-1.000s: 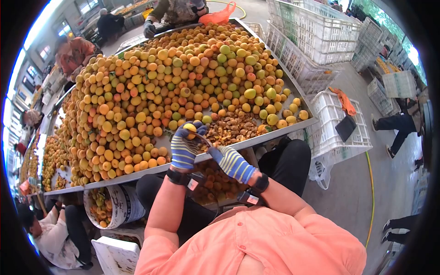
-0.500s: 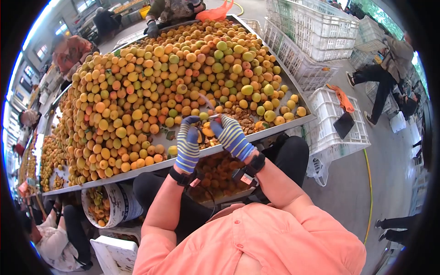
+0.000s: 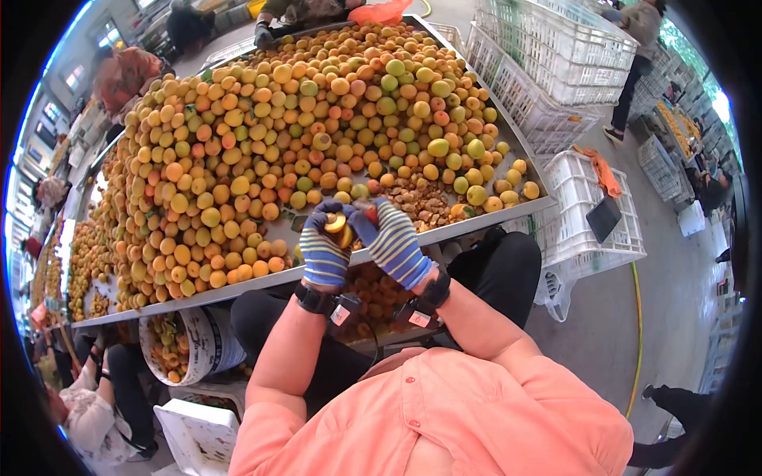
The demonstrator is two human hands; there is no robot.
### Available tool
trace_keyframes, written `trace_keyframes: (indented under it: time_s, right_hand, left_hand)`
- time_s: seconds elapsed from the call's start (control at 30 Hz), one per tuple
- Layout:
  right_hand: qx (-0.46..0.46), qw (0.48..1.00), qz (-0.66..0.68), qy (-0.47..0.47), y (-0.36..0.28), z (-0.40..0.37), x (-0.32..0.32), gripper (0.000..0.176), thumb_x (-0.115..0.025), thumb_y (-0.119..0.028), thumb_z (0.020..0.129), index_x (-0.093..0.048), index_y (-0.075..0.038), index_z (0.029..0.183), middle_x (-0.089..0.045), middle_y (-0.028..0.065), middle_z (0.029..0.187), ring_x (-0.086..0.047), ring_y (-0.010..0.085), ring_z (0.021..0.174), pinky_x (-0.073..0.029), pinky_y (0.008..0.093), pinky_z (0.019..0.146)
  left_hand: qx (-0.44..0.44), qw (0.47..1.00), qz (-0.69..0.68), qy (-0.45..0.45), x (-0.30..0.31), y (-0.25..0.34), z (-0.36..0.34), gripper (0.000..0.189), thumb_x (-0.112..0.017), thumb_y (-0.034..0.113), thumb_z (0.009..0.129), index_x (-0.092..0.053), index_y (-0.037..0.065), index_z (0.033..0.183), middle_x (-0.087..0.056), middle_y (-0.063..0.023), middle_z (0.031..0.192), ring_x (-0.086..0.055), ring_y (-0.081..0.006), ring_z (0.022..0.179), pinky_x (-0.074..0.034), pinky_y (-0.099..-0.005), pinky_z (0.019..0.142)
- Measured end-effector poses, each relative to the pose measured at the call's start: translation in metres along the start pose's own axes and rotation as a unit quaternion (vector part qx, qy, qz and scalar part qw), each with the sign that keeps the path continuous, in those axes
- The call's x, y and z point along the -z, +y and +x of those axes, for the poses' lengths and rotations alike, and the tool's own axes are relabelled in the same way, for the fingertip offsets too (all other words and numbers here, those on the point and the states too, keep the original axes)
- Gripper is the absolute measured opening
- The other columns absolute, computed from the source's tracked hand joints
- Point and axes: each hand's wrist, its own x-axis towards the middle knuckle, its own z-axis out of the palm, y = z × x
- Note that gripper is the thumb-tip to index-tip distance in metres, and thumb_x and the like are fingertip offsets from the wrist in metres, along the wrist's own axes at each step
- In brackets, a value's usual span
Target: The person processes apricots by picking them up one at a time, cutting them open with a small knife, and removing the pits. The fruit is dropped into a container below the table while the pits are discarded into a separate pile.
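"Looking down through the head view, what have you got in your left hand, in its blue-and-cream striped knit glove [image 3: 324, 255]?"

"A small yellow-orange fruit, seemingly cut open [image 3: 335, 223]. My fingers are closed round it, up near the tips, I'd say so its pale inner face stays exposed."

"And the right hand, in the matching striped glove [image 3: 399, 247]?"

"Curled right beside the left, fingers bent near a small red object [image 3: 369, 213]. Whether they're clamped on it, I cannot tell; the glove hides too much. Keeping both hands this close probably steadies the fruit."

"Why there?"

"It's just over the near silver metal rim of the table [image 3: 476, 224], so my forearms needn't stretch. The big mound of round orange, yellow and green fruits [image 3: 230, 166] lies ahead and to my left, and the loose heap of brown, broken-looking pieces [image 3: 417, 202] sits just beyond my right hand, both handy, I'd judge."

"Anything lower?"

"A round white plastic bucket [image 3: 202, 341] with fruit inside, below the rim on my left, likely tucked there to leave my lap free."
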Motion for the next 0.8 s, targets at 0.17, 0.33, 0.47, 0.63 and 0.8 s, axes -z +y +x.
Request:
trace_keyframes:
  time_s: [0.17, 0.33, 0.47, 0.63, 0.8]
  right_hand:
    - [-0.218, 0.878, 0.425, 0.044, -0.031, 0.038, 0.016, 0.027, -0.057, -0.033, 0.092, -0.052, -0.011, 0.077, -0.04, -0.0069, 0.054, -0.034, 0.0034, 0.042, -0.025, 0.0211, 0.039]
    - [-0.166, 0.857, 0.486, 0.046, -0.043, 0.055, 0.015, 0.035, -0.057, -0.039, 0.092, -0.045, -0.013, 0.072, -0.036, -0.0075, 0.053, -0.031, 0.0031, 0.042, -0.023, 0.0214, 0.038]
    - [-0.156, 0.891, 0.418, 0.089, -0.055, 0.055, 0.009, 0.037, -0.056, -0.041, 0.092, -0.045, -0.013, 0.07, -0.039, -0.0064, 0.052, -0.034, 0.0035, 0.042, -0.024, 0.0215, 0.038]
    - [-0.146, 0.892, 0.411, 0.119, -0.058, 0.055, 0.002, 0.036, -0.055, -0.039, 0.093, -0.044, -0.014, 0.07, -0.038, -0.0064, 0.051, -0.033, 0.004, 0.041, -0.024, 0.0219, 0.038]
    - [-0.201, 0.843, 0.475, 0.151, -0.037, 0.067, -0.013, 0.036, -0.055, -0.038, 0.093, -0.04, -0.019, 0.066, -0.03, -0.0087, 0.05, -0.026, 0.0043, 0.037, -0.019, 0.0236, 0.035]
  left_hand:
    - [-0.018, 0.993, 0.103, -0.053, -0.023, -0.005, -0.018, 0.027, -0.041, 0.027, 0.093, -0.056, 0.005, 0.091, -0.058, -0.0089, 0.075, -0.055, -0.0188, 0.06, -0.047, -0.0298, 0.052]
    - [-0.065, 0.975, 0.21, -0.032, -0.029, -0.017, -0.024, 0.045, -0.04, 0.046, 0.096, -0.058, 0.005, 0.094, -0.06, -0.0057, 0.084, -0.059, -0.0137, 0.072, -0.05, -0.0257, 0.062]
    - [-0.07, 0.976, 0.204, -0.027, -0.037, -0.015, -0.029, 0.048, -0.042, 0.05, 0.095, -0.057, 0.005, 0.097, -0.06, -0.0053, 0.089, -0.058, -0.0127, 0.078, -0.05, -0.0255, 0.07]
    - [-0.157, 0.957, 0.246, 0.0, -0.015, -0.03, -0.012, 0.042, -0.043, 0.045, 0.096, -0.057, 0.006, 0.093, -0.058, -0.0034, 0.084, -0.055, -0.0101, 0.077, -0.047, -0.025, 0.072]
    - [-0.264, 0.914, 0.302, 0.055, -0.012, -0.035, 0.0, 0.04, -0.041, 0.039, 0.099, -0.057, 0.005, 0.085, -0.056, -0.001, 0.077, -0.051, -0.0087, 0.072, -0.043, -0.0247, 0.069]
